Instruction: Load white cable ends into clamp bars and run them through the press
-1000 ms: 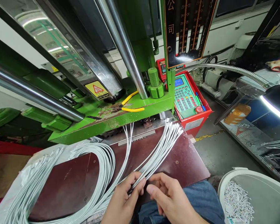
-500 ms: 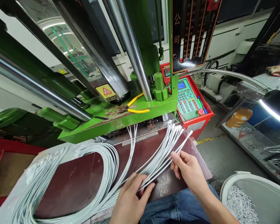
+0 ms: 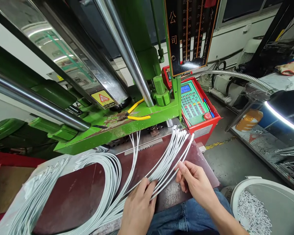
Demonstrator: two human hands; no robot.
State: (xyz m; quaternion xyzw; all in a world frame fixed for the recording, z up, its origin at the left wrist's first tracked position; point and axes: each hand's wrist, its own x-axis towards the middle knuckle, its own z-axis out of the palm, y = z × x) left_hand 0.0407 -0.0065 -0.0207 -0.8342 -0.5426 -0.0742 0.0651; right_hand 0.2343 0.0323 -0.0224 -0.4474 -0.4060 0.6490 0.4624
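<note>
While our knees in blue denim jeans (image 3: 186, 217) fill the bottom centre of the frame, our left hand (image 3: 139, 209) lies just above them, its fingers closed down on the bundle of thin white plastic-sheathed cables (image 3: 161, 169), pinning the strands against the dark reddish-brown work board (image 3: 83, 192). Slightly right of centre, our right hand (image 3: 196, 182) pinches a single white cable (image 3: 183, 160) between thumb and fingertips, drawn a little to the right of the fan.

We judge these cables light, limp along their length and smooth-skinned, so a loose grip would let them slide; they seem best held a little way back from the free ends, where one strand can be separated without kinking it. Their tips spread toward the upper centre of the board, while the rest of the bundle curves in a broad loop across the lower left and trails off over a sheet of clear plastic film (image 3: 26, 192).

At the lower right sits a round white plastic bin (image 3: 259, 187) with white offcuts in it. Beyond the board, in the middle of the frame, yellow-handled cutting pliers (image 3: 136, 112) rest on the scuffed green steel bed of the press (image 3: 127, 125). To the right of it stands a red control box with a green keypad (image 3: 194, 104), and polished steel columns (image 3: 127, 58) rise to the upper left.
</note>
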